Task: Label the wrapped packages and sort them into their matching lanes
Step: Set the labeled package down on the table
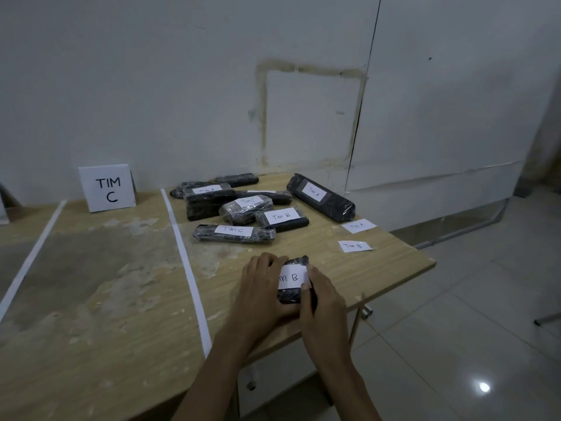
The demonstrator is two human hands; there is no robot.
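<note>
Left hand (261,287) and right hand (321,302) are gripping a small black wrapped package (291,296), labelling it; other labelled black packages (235,233) are lying unsorted.

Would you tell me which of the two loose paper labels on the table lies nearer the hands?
The TIM B slip; the TIM A slip lies behind it, farther from the right hand.

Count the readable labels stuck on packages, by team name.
Tim A labels: 2
Tim B labels: 2, one on the held package
Tim C labels: 2
Total: 6
Not counted: one edge-on label at the back, unreadable.
</note>
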